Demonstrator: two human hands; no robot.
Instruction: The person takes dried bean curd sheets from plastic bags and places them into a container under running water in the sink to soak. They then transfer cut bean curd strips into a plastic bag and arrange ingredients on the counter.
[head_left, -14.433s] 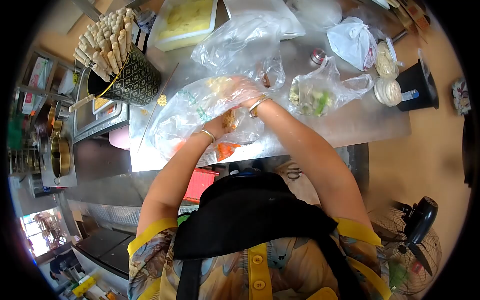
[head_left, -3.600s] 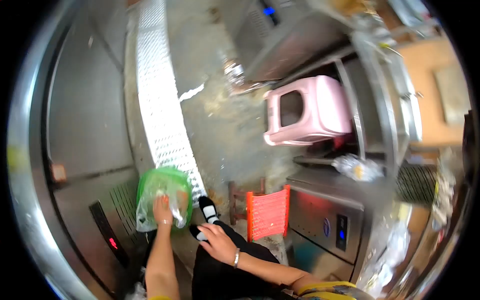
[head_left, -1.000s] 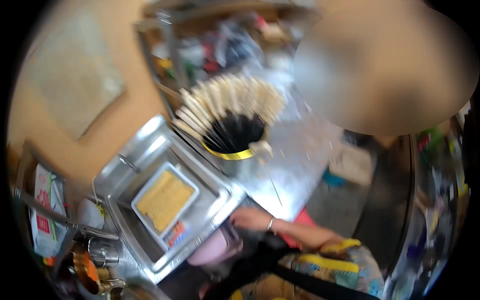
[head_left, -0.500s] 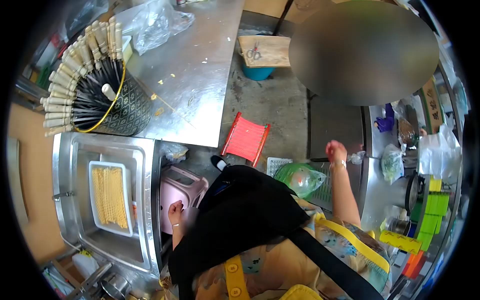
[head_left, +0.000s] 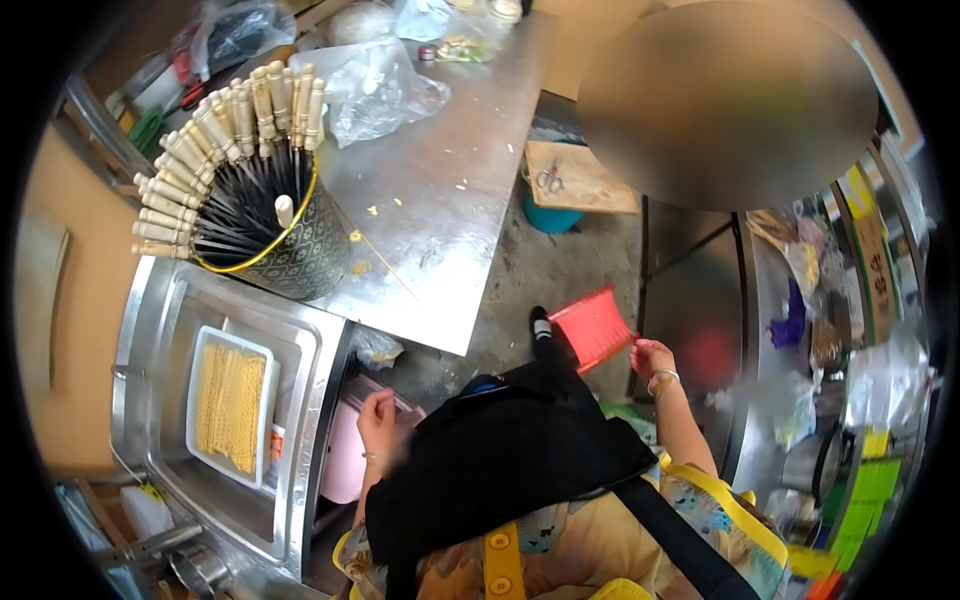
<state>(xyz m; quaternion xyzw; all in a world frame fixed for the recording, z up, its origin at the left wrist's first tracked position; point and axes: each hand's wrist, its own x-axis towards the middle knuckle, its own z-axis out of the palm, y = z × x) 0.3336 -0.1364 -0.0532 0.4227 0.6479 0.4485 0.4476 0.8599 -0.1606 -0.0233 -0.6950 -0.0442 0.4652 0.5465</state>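
Note:
My left hand hangs at my left side, beside the pink plastic stool and the black apron I wear. Its fingers point forward, loosely bent, with nothing visible in them. My right hand is held out at my right side, its fingers curled inward and nothing visible in them. In the view, its fingertips lie beside the edge of a low red stool on the floor; whether they touch cannot be told.
A patterned bucket full of wooden-handled skewers stands on the steel table. In the sink sits a white tray of ridged yellow strips. Scissors lie on a wooden board. A cluttered steel counter runs along the right.
My view and body have shifted, so the table and sink sit further right and lower. The red stool now appears nearer my right hand. My left hand has risen slightly.

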